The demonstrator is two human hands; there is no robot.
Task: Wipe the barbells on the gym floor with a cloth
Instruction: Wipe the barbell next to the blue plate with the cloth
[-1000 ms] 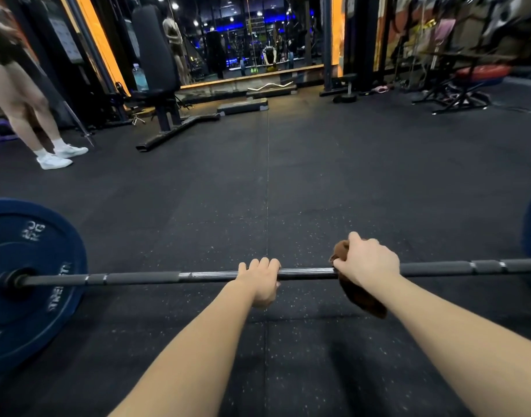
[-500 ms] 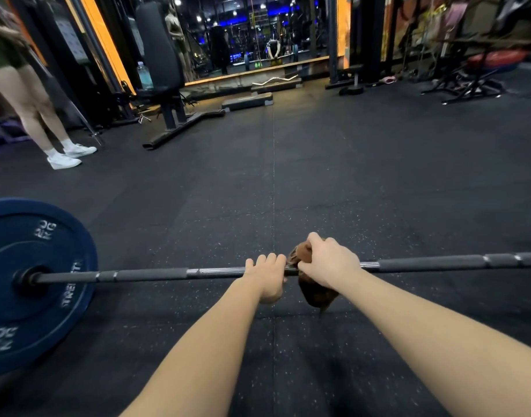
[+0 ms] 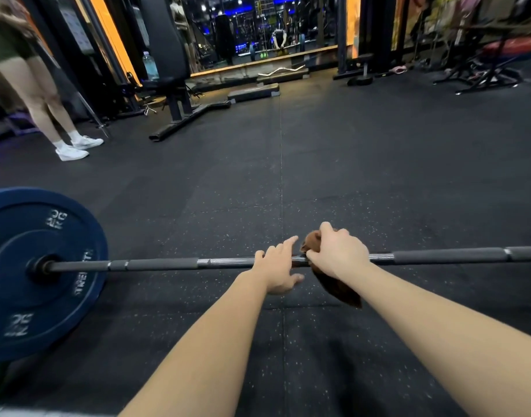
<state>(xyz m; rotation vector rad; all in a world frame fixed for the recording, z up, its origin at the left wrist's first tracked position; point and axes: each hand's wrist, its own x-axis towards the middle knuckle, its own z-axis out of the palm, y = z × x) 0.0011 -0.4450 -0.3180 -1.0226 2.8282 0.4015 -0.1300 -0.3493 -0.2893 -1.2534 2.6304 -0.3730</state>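
Barbell [image 3: 156, 264] lies on floor [image 3: 378, 176], 9 to 3 o'clock: likely heavy, rigid. Right hand [image 3: 337, 254] clamps soft cloth [image 3: 339, 288] round mid-shaft. Left hand [image 3: 277, 267], fingers loosely extended, rests at its 9 o'clock.

A dark barbell [image 3: 162, 263] lies level on the black rubber floor [image 3: 378, 176], with a blue 20 kg plate [image 3: 32, 272] upright on its left end. Well right of the plate, a brown cloth [image 3: 336, 285] is bunched round the bar, its tail hanging down.
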